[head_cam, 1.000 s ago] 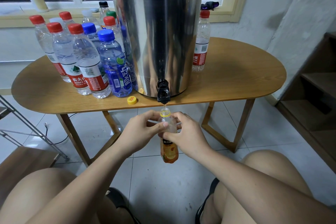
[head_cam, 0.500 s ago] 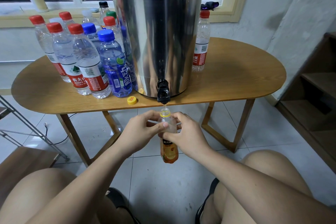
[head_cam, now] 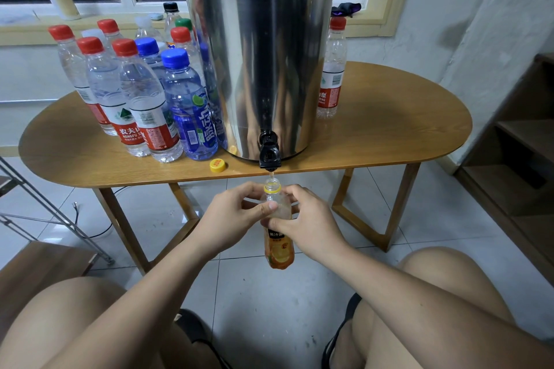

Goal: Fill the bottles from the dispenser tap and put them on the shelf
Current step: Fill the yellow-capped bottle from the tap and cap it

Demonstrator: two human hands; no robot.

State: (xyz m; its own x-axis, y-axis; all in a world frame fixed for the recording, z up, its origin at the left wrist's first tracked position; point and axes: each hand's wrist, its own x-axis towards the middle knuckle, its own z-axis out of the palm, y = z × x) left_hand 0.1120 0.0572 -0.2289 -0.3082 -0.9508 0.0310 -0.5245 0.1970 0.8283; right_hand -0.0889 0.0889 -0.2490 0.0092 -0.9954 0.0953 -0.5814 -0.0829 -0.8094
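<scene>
A tall steel dispenser (head_cam: 263, 48) stands on the oval wooden table (head_cam: 389, 135), its black tap (head_cam: 269, 154) hanging over the front edge. Directly under the tap an uncapped bottle with an orange label (head_cam: 278, 249) is held upright, and a thin stream runs into its mouth. My left hand (head_cam: 236, 214) grips its neck from the left. From the right, my right hand (head_cam: 308, 223) grips the same neck. Its yellow cap (head_cam: 218, 165) lies on the table left of the tap.
Several capped bottles (head_cam: 144, 99) with red and blue caps crowd the table's left side. One red-capped bottle (head_cam: 332, 69) stands right of the dispenser. A wooden shelf unit (head_cam: 521, 144) is at the right wall. A metal rack (head_cam: 45, 213) is at left. My knees fill the foreground.
</scene>
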